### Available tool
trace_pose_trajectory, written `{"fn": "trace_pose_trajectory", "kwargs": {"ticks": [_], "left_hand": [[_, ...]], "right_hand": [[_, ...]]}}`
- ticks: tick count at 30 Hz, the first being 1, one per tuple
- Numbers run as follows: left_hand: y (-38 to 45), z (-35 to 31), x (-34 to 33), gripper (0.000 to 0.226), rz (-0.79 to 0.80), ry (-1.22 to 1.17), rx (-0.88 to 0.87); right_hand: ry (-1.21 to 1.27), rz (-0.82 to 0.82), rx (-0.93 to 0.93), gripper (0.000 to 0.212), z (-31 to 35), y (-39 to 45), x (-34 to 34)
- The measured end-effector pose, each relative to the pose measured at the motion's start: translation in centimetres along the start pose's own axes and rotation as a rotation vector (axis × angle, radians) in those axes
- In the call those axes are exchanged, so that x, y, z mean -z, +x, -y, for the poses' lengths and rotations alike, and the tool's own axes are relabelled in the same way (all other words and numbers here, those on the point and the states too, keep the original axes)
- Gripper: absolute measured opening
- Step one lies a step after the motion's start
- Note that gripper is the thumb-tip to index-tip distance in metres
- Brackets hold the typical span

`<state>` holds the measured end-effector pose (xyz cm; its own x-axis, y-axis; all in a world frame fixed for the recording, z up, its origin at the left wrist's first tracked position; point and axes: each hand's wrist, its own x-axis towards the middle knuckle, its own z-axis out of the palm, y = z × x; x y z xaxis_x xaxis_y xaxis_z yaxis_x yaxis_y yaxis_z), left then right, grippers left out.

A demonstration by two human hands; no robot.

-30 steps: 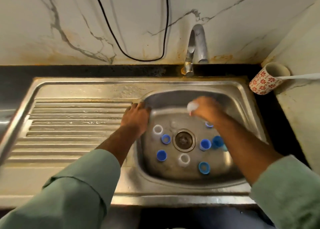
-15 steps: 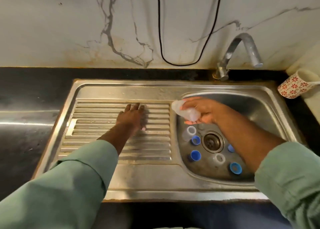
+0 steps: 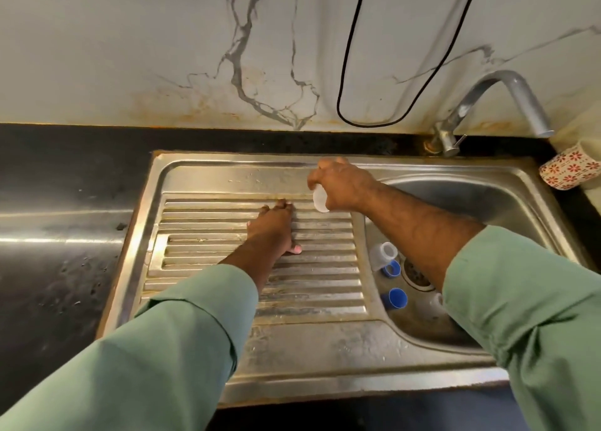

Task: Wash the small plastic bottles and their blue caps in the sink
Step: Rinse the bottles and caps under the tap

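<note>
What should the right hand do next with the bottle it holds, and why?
Probably lower the bottle onto the drainboard and let go. The right hand grips it just above the ribs at the board's far edge, outside the basin, while the left hand rests flat on the ribs beside it. Another bottle and caps wait in the basin.

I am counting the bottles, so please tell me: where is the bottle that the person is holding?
In the head view, the right hand holds the bottle above the draining board's far right corner, just left of the basin.
</note>
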<state>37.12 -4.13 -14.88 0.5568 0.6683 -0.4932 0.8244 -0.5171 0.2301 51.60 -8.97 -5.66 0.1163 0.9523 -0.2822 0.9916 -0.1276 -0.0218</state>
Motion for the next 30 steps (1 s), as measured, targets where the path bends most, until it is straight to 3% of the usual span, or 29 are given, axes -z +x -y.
{"fn": "trace_pose_trajectory", "kwargs": {"ticks": [6, 17, 19, 22, 23, 26, 30], "left_hand": [[0.5, 0.1, -0.1, 0.110, 0.016, -0.016, 0.008], [0.2, -0.2, 0.2, 0.107, 0.021, 0.012, 0.009], [-0.9, -0.6, 0.4, 0.088, -0.024, 0.042, 0.029], [-3.1, -2.1, 0.1, 0.036, -0.248, 0.093, -0.053], [-3.9, -2.9, -0.2, 0.029, -0.300, 0.089, -0.099], [-5.2, -5.7, -1.1, 0.029, -0.339, 0.030, -0.213], [-5.1, -10.1, -2.3, 0.029, -0.311, 0.015, -0.262]], "right_hand": [[0.035, 0.015, -0.027, 0.056, 0.2, 0.9, -1.3], [0.109, 0.046, -0.048, 0.093, -0.3, 0.8, -1.8], [0.131, 0.020, -0.049, 0.096, -0.7, 0.3, -1.4], [0.185, -0.030, -0.060, 0.108, -2.0, -1.5, -0.9], [0.224, -0.056, -0.086, 0.114, -2.8, -2.5, -0.7], [0.331, -0.162, -0.213, 0.119, -6.1, -5.9, -0.8], [0.371, -0.189, -0.312, 0.092, -12.3, -10.4, -5.0]]}}
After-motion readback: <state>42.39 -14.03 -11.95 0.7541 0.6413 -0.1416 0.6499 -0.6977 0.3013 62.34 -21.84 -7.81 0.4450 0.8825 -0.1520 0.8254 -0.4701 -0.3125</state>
